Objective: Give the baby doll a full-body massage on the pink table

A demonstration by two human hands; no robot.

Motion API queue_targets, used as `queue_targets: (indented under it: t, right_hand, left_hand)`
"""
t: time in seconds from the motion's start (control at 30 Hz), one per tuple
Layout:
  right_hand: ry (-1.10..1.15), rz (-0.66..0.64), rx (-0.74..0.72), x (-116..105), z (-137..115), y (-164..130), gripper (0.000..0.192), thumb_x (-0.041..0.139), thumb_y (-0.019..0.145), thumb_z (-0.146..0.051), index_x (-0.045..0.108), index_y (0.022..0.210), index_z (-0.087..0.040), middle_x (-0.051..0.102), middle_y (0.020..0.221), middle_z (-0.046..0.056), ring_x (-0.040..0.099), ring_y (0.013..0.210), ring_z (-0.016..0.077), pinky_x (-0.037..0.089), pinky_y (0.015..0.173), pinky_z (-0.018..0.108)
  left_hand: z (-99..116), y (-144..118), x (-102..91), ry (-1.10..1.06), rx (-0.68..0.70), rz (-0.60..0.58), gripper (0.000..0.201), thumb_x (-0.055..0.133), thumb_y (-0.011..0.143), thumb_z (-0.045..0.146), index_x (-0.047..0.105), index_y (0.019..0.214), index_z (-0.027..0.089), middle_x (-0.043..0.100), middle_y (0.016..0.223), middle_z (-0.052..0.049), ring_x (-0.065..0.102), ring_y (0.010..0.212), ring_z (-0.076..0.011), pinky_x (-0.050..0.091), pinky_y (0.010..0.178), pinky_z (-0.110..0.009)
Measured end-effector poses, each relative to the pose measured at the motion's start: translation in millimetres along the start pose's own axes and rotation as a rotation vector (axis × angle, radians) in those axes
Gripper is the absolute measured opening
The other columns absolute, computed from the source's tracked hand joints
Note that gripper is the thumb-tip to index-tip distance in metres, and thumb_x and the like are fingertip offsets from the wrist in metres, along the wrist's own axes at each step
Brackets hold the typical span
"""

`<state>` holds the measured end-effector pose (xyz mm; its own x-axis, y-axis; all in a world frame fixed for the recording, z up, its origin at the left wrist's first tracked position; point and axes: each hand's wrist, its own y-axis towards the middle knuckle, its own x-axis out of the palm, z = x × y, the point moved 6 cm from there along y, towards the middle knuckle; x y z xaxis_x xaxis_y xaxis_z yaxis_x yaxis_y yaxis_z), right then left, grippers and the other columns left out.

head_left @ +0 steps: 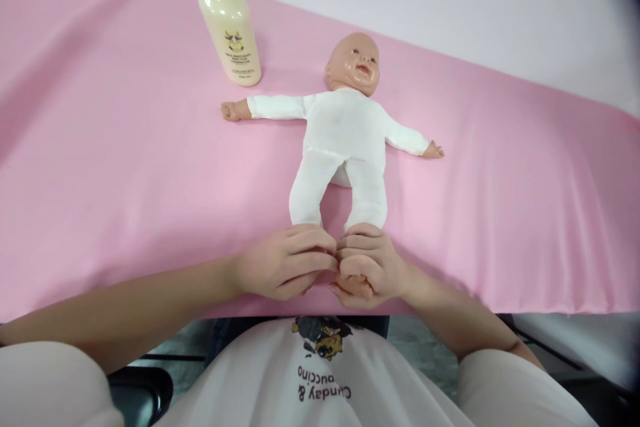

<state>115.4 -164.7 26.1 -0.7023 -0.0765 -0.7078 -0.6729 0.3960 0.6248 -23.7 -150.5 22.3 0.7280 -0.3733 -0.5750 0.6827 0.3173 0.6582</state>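
Note:
A baby doll (345, 123) with a white cloth body lies on its back, arms spread, head away from me and legs toward me. My left hand (287, 260) is wrapped over the doll's foot on the left, which it hides. With fingers curled, my right hand (373, 267) grips the doll's other foot (357, 287), whose toes peek out below my fingers. The fingertips of both hands meet between the two legs.
A cream pump bottle (231, 33) with a cow picture stands behind the doll's arm on the left. Pink cloth (150, 167) covers the table, its front edge close to my body. A white surface (450, 0) lies beyond the cloth. Part of a dark chair (143, 393) shows below.

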Motion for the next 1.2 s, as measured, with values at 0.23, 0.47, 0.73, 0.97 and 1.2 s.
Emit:
queue_targets:
  t: [0.23,0.47,0.73,0.97,1.2]
  right_hand:
    - [-0.008,-0.005,0.003,0.1,-0.6,0.7,0.027,0.064,0.081,-0.028,0.039,0.092,-0.025,0.060,0.066,-0.008,0.060,0.063,0.0126,0.047,0.075,0.032]
    - [-0.017,-0.047,0.028,1.7,0.3,0.3,0.026,0.063,0.081,-0.029,0.039,0.091,-0.025,0.061,0.069,-0.007,0.060,0.064,0.0125,0.047,0.076,0.032]
    - [-0.001,-0.059,0.034,1.5,0.5,1.0,0.015,0.055,0.082,-0.025,0.042,0.088,-0.024,0.058,0.065,-0.006,0.055,0.057,0.0115,0.046,0.071,0.031]
    - [0.038,-0.047,0.055,-0.3,1.3,4.1,0.011,0.054,0.084,-0.027,0.043,0.087,-0.024,0.059,0.066,-0.005,0.055,0.058,0.0119,0.046,0.068,0.031]
    - [0.059,-0.046,0.048,-0.3,2.1,2.0,0.010,0.053,0.083,-0.027,0.044,0.086,-0.023,0.057,0.064,-0.005,0.052,0.055,0.0124,0.044,0.066,0.030]
  left_hand:
    - [0.4,0.2,0.5,0.009,0.007,-0.006,0.027,0.046,0.089,0.007,0.059,0.111,0.015,0.065,0.098,-0.012,0.063,0.094,-0.0206,0.058,0.084,-0.036]
    - [-0.8,0.5,1.1,0.000,-0.016,-0.023,0.026,0.044,0.090,0.008,0.059,0.110,0.017,0.066,0.098,-0.011,0.063,0.094,-0.0204,0.058,0.082,-0.036]
    - [-1.2,-1.0,2.9,0.027,-0.014,-0.044,0.026,0.043,0.090,0.008,0.058,0.109,0.016,0.067,0.099,-0.011,0.063,0.096,-0.0200,0.058,0.085,-0.035]
    - [-3.3,-0.7,5.0,0.028,-0.042,-0.077,0.025,0.044,0.089,0.008,0.059,0.107,0.017,0.067,0.101,-0.011,0.063,0.094,-0.0195,0.058,0.084,-0.034]
    - [-3.6,-1.0,6.6,0.033,-0.038,-0.093,0.027,0.044,0.087,0.006,0.059,0.108,0.017,0.067,0.101,-0.011,0.064,0.095,-0.0203,0.058,0.085,-0.035]
